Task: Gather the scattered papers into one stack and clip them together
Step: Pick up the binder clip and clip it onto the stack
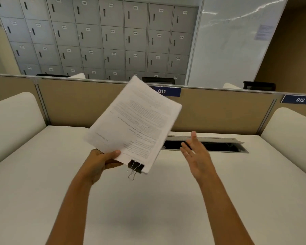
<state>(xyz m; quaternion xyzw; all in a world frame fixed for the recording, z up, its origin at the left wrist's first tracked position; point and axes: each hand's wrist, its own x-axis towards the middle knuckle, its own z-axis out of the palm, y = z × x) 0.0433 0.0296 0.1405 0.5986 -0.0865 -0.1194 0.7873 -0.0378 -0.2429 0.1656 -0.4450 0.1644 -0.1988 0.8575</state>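
A smooth off-white rectangular desk top (42, 167) fills the lower view. Set into it along the far edge, right of centre, is a long grey metal-framed cable slot (224, 147) with a dark opening.

Print on the papers (134, 121) is too blurred to read.

Room over desk (148, 209) mid, btwn L panel (12, 121) & R panel (293, 131) at side edges. Partition (69, 103) blocks back edge; cable slot (219, 146) open just before it.
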